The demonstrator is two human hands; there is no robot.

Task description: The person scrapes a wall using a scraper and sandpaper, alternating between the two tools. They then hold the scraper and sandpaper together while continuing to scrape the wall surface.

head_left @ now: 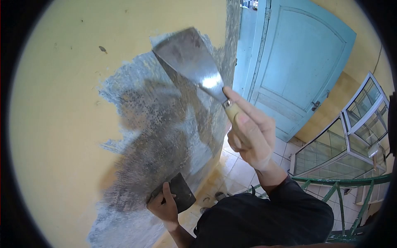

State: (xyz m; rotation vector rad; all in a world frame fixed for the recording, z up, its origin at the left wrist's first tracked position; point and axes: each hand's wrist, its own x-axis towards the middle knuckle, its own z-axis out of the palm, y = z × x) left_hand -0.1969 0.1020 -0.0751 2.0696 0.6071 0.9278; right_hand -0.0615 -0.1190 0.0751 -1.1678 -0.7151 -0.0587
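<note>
My right hand [255, 134] is closed around the pale handle of a wide scraper [188, 56], index finger stretched along toward the blade. The metal blade points up and left, its broad edge at the top border of a bare grey patch [153, 140] on the yellow wall [62, 111]. Lower down, my left hand [163, 206] grips a black, flat, square-cornered piece [184, 194], thumb laid across its face. This piece is close to the dark, rough lower part of the patch. The palm side of the left hand is mostly hidden.
A light blue door [302, 62] stands at the wall's right end. Glass-paned metal frames [326, 149] lean at the far right. Green metal railing [339, 202] curves close by my right arm, above a tiled floor [240, 171] well below.
</note>
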